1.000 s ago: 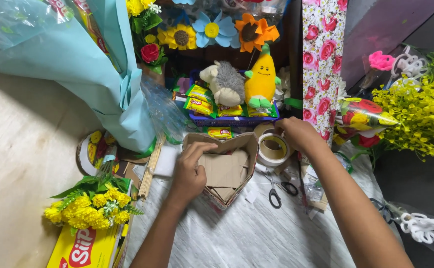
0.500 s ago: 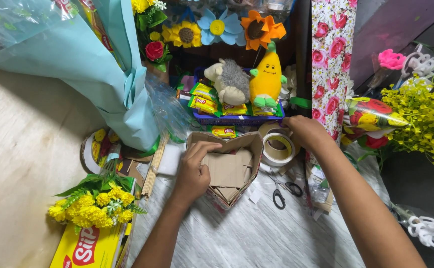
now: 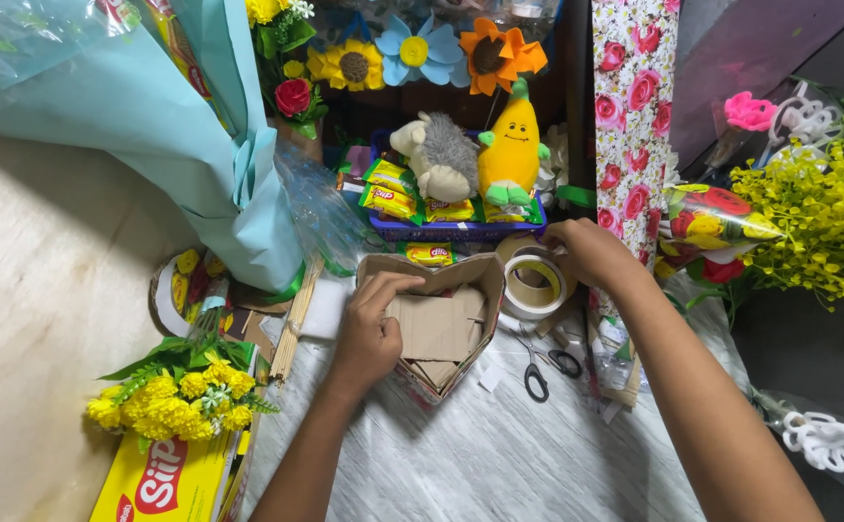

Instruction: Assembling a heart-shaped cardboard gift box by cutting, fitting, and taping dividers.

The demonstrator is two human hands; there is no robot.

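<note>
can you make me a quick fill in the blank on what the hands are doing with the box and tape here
1. The left hand rests on a cardboard box shaped like a ____.
2. The right hand touches a roll of ____.
3. The scissors lie on the table with ____ handles.

Missing words: heart; tape; black

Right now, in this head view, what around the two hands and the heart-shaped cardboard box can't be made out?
- Left hand: its palm and fingertips hide part of the heart-shaped cardboard box and the cardboard pieces inside.
- Right hand: fingertips on the roll of clear tape; whether a tape end is pinched is too small to tell.
- Black-handled scissors: blade tips run under the tape roll.
- Yellow carton: cut off by the bottom edge.
</note>
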